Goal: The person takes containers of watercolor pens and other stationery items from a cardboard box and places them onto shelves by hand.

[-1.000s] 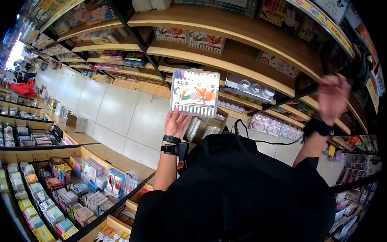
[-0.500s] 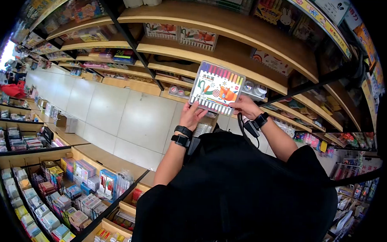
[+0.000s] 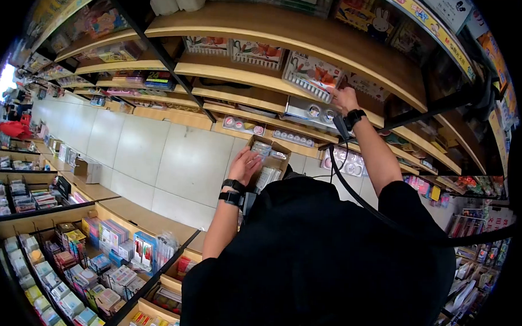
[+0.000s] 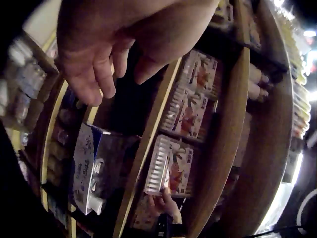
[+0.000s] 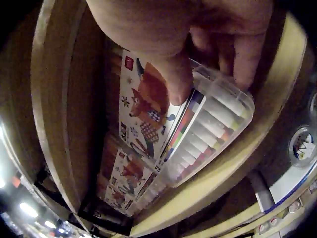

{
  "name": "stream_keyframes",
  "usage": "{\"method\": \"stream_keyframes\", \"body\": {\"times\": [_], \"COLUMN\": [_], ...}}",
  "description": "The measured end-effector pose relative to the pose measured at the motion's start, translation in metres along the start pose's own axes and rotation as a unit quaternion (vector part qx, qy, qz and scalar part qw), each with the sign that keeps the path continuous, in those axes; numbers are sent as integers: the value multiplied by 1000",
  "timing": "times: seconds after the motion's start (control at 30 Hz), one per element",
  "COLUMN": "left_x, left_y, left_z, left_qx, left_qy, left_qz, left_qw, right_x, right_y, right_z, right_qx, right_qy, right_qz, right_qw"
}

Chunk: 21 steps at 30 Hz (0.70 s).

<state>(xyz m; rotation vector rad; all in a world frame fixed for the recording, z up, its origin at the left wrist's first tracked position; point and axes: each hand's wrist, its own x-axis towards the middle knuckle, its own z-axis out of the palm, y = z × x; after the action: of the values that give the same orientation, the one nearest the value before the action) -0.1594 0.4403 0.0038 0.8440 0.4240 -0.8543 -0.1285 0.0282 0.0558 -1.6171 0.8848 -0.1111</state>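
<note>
My right hand [image 3: 346, 99] grips one corner of a clear plastic case of watercolor markers [image 3: 313, 74] at a shelf. In the right wrist view, the thumb lies on the fox-printed front of the case [image 5: 148, 106] and the fingers go behind its edge. White marker ends show through the clear side. Two similar marker cases [image 3: 256, 53] stand beside it on the same shelf. My left hand [image 3: 246, 166] holds nothing, its fingers loosely bent, over an open cardboard box [image 3: 281, 149] of packaged goods. The left wrist view shows that hand [image 4: 133, 34] large in front of the shelves.
Wooden shelf edges [image 3: 241, 76] run above and below the case, with a black upright post [image 3: 167, 62] to the left. A lower shelf holds a display box with round items [image 3: 311, 110]. Bins of small packages [image 3: 85, 266] line the lower left. A black cable [image 3: 374, 216] hangs by the right arm.
The marker case, first in the left hand and then between both hands, has moved up and right to the shelf in the right hand. The left hand has let go and drawn back.
</note>
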Motion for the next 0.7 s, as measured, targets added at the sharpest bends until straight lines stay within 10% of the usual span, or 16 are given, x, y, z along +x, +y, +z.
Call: {"method": "stream_keyframes", "body": {"times": [0.07,0.1,0.13,0.23,0.3,0.43,0.53,0.63,0.7], "left_x": [-12,-16,-18,-23,-20,-17,-14,-11,-10], "left_y": [0,0,-1,-3,-7,-10,-10,-9,-9], "left_z": [-8,-13,-17,-25,-28,-30,-25,-22,-22], "left_qx": [9,-8,-26,-38,-43,-53,-46,-36,-31], "left_qy": [21,35,48,70,85,77,74,74,74], "left_qz": [8,13,19,22,25,36,31,26,25], "left_qw": [1000,999,998,997,995,995,996,996,996], "right_x": [14,19,18,97,99,86,74,53,53], "right_y": [-7,-10,-17,43,44,34,35,23,17], "right_z": [3,0,0,8,11,21,26,28,30], "right_qx": [-45,-369,-647,-275,-173,-41,-330,-334,-399], "right_qy": [34,-26,-83,46,82,104,211,192,95], "right_qz": [32,-90,-201,-221,-165,-224,-227,-253,-7], "right_qw": [998,925,731,935,967,968,892,888,912]}}
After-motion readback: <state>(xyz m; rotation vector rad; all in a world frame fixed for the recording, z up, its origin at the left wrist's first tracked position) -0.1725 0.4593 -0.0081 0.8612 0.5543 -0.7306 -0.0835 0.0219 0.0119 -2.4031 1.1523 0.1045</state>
